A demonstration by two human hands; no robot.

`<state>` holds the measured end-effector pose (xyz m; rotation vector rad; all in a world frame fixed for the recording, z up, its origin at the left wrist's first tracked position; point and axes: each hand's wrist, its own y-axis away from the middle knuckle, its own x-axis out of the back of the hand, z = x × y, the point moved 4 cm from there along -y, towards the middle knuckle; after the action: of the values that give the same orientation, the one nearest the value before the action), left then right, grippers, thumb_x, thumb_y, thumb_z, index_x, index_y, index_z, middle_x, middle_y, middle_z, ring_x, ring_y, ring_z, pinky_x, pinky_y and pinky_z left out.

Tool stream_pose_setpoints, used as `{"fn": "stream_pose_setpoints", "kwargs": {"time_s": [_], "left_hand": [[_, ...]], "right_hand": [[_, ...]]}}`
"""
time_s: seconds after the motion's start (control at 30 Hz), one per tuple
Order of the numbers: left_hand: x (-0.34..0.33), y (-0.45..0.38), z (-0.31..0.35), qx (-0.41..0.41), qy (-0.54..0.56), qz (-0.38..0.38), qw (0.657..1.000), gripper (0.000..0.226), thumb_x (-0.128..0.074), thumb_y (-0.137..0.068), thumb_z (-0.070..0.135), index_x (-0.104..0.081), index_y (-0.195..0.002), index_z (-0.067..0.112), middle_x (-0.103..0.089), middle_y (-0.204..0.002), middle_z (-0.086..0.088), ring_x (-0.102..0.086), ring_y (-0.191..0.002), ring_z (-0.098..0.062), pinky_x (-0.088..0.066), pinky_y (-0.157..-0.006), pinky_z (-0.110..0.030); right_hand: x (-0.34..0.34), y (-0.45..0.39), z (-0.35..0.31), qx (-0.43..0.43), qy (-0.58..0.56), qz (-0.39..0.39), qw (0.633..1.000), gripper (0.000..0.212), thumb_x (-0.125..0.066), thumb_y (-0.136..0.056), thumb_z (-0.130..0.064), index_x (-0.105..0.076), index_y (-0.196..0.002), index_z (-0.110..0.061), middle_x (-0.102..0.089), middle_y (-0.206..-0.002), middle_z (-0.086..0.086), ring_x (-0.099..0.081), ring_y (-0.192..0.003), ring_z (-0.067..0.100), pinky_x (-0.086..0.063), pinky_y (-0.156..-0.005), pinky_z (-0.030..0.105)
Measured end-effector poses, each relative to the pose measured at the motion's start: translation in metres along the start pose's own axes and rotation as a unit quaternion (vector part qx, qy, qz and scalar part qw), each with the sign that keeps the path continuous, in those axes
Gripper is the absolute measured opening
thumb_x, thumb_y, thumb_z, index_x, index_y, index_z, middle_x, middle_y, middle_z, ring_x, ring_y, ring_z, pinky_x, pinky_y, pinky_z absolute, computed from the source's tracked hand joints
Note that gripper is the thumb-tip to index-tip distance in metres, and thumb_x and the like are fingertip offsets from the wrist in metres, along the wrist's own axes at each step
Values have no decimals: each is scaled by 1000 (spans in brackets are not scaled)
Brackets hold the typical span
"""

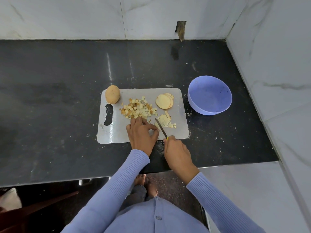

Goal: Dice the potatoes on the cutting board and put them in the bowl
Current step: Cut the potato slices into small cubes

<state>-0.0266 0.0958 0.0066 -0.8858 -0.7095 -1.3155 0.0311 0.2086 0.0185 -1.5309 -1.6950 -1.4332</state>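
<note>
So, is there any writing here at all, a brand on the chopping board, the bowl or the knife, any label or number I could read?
None: no readable text shows anywhere in the head view.
Grey rectangular plastic cutting board: no print, only scratches.
Round lilac plastic bowl: plain, no mark visible.
Small yellow-handled knife, held in the right hand: blade too small to show any stamp.
Black stone counter and white marbled wall tiles: no signs or labels.

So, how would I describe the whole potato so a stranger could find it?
Find the grey cutting board on the black counter. The whole potato sits at its far left corner, above the handle slot. It alone keeps its skin, unlike the slices and cubes.
</note>
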Motion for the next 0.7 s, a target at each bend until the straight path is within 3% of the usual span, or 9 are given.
{"fn": "stream_pose_setpoints", "kwargs": {"time_s": [0.4,0.57,0.7], "left_hand": [[-4,2,-1,3,8,11,1000,4,-79,-69,23,-75,-68,21,-55,-80,1,-47,-85,-23,-12,-71,-25],[-4,2,1,-9,-17,23,1000,2,-77,-71,20,-76,-72,19,-56,-81,-2,-47,-85,-24,-13,-71,-25],[-3,-5,1,-20,-32,27,999,4,-77,-73,17,-75,-75,14,-58,-84,-5,-48,-86,-26,-18,-73,-28]], "right_hand": [[-11,37,27,-11,55,-6,998,29,-22,-105,-32,-44,-108,-12,-64,-98,6,-64,-91,23,-35,-63,26],[-9,37,32,-15,41,-6,999,32,-24,-105,-33,-45,-112,-11,-64,-99,7,-63,-91,23,-44,-69,30],[2,31,35,5,36,9,999,35,-25,-104,-34,-48,-109,-9,-63,-98,10,-61,-91,28,-40,-68,32]]}}
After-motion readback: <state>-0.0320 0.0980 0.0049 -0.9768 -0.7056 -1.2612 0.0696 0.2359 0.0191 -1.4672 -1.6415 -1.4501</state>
